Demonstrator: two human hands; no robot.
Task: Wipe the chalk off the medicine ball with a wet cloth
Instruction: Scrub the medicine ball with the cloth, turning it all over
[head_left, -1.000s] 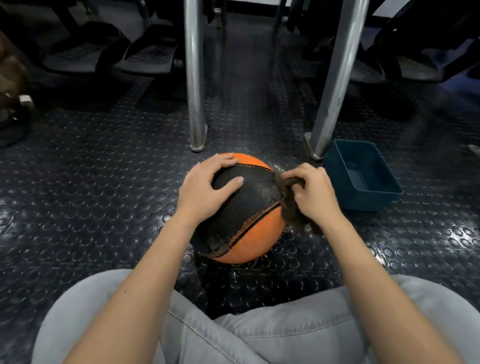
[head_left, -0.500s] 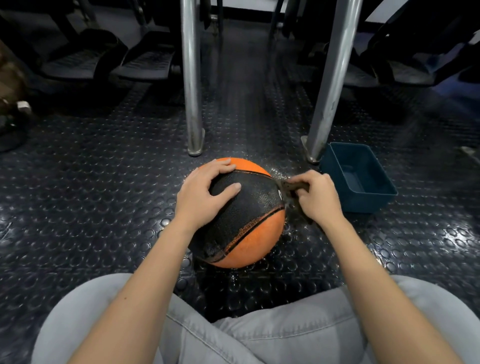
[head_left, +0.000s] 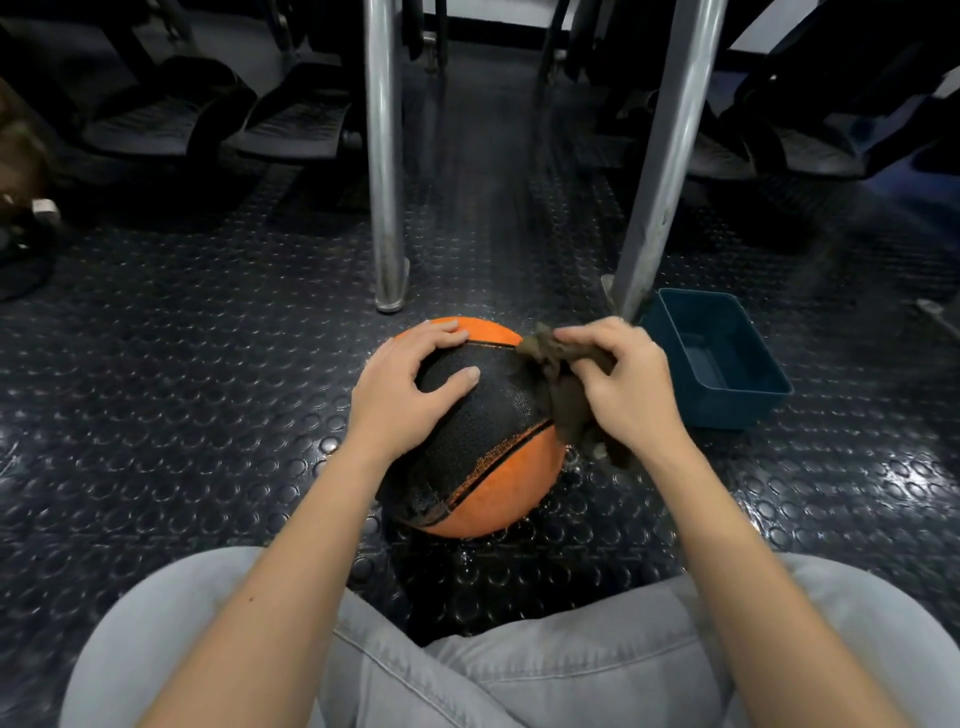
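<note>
Ball: the medicine ball (head_left: 483, 452) sits on the floor (head_left: 182, 389), middle of the frame.
Your left hand (head_left: 410, 384): spread flat on top.
Your right hand (head_left: 626, 384): fingers curled, squeezing the cloth (head_left: 563, 395) against the ball's right side.

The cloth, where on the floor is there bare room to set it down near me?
Widest bare patch: studded floor left of the medicine ball, out from the left hand. Another lies between the blue tub and your right knee. Crowded: the gap between ball, slanted metal leg and tub, where the right hand holds the cloth.
</note>
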